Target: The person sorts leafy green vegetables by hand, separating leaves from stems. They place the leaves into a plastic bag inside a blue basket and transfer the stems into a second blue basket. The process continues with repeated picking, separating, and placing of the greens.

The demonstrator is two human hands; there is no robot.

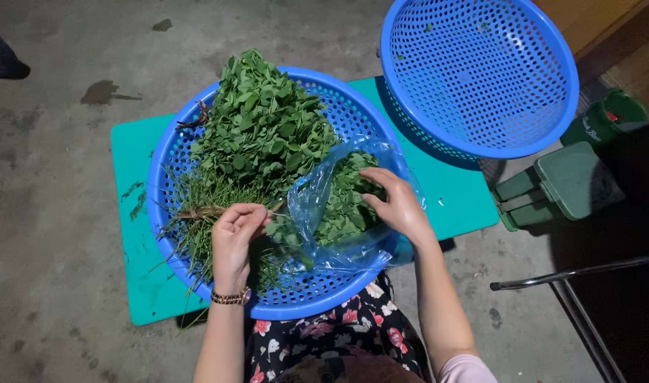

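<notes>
Two bare hands over a round blue perforated plastic basket [170, 152]: left hand [234, 237] pinches tied leafy green stems [257, 135], right hand [399, 206], fingers loosely curled, steadies a clear plastic bag [317, 206] of picked leaves.

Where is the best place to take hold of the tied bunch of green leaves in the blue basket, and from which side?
Probably at the stem end of the bunch of greens, where a band binds the stalks into one narrow neck. Come from the near left side of the blue basket, where the left hand already is. The leafy top is wide and loose, and would crush.
</notes>
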